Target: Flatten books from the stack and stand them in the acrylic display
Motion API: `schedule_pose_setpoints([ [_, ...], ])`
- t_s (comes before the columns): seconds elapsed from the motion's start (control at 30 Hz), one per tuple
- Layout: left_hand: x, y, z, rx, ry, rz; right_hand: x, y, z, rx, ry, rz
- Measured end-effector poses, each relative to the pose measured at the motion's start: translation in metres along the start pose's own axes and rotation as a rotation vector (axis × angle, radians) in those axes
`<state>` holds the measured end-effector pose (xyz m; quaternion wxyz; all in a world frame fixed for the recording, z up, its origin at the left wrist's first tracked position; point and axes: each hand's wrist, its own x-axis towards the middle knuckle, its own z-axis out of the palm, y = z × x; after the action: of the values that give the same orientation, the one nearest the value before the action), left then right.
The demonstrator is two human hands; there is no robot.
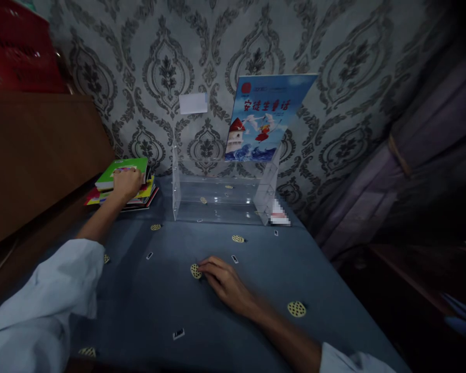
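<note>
My left hand (127,182) is stretched out to a green book (107,175) on top of a stack of books (144,192) at the table's left back. Its fingers are bent over the book, and the fingertips are partly hidden. My right hand (223,280) rests on the blue tablecloth with nothing in it. Its fingers are loosely stretched, their tips beside a yellow printed fruit shape (195,271). Behind it stands a clear plastic rack (217,199). A blue picture book (270,111) leans upright in the rack's right side.
A brown wooden cabinet (39,155) with a red bag (19,49) on it borders the left. Patterned wallpaper rises behind the table, with a pale card (193,103) on it. A tied curtain (380,176) hangs at the right. A pixelated item (279,213) lies by the rack.
</note>
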<state>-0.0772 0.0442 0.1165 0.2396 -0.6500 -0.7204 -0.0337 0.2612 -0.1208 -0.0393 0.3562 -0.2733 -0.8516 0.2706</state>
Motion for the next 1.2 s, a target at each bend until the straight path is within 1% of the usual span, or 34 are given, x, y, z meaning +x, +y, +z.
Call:
schedule_pose_setpoints([
  [0.1, -0.008, -0.006, 0.0, 0.022, 0.039, 0.025, 0.0, 0.0, 0.0, -0.003, -0.009, 0.006],
  [0.23, -0.028, -0.027, 0.002, 0.072, 0.095, 0.031, -0.002, 0.001, 0.001, -0.013, -0.013, 0.007],
  [0.33, -0.041, -0.047, 0.005, 0.083, 0.118, 0.11, -0.002, 0.002, 0.001, -0.024, -0.02, 0.014],
  [0.4, -0.044, -0.059, 0.008, 0.058, 0.136, 0.161, -0.002, 0.003, 0.001, -0.021, -0.022, 0.015],
  [0.47, -0.043, -0.068, 0.011, 0.022, 0.122, 0.158, -0.002, 0.004, 0.002, -0.014, -0.017, 0.011],
  [0.57, -0.036, -0.075, 0.013, -0.021, 0.023, 0.118, -0.001, 0.006, 0.002, -0.011, -0.019, 0.014],
  [0.63, -0.034, -0.077, 0.011, -0.024, -0.028, 0.1, -0.001, 0.005, 0.001, -0.01, -0.033, 0.021],
  [0.7, -0.036, -0.076, 0.007, -0.016, -0.038, 0.084, -0.001, 0.004, 0.001, -0.011, -0.036, 0.027],
  [0.77, -0.044, -0.074, 0.003, -0.004, -0.03, 0.081, -0.001, 0.004, 0.0, -0.011, -0.038, 0.027],
  [0.87, -0.057, -0.067, 0.0, -0.014, 0.028, 0.098, -0.001, 0.003, 0.0, -0.006, -0.044, 0.029],
  [0.93, -0.061, -0.062, 0.002, -0.044, 0.06, 0.107, 0.0, 0.003, 0.0, -0.002, -0.041, 0.028],
  [1.0, -0.059, -0.059, 0.006, -0.069, 0.066, 0.117, 0.0, 0.003, 0.0, 0.001, -0.03, 0.026],
  [1.1, -0.053, -0.057, 0.014, -0.067, 0.027, 0.117, 0.0, 0.003, 0.0, 0.009, -0.027, 0.019],
  [1.2, -0.056, -0.053, 0.019, -0.045, -0.003, 0.108, -0.001, 0.003, 0.001, 0.005, -0.026, 0.013],
])
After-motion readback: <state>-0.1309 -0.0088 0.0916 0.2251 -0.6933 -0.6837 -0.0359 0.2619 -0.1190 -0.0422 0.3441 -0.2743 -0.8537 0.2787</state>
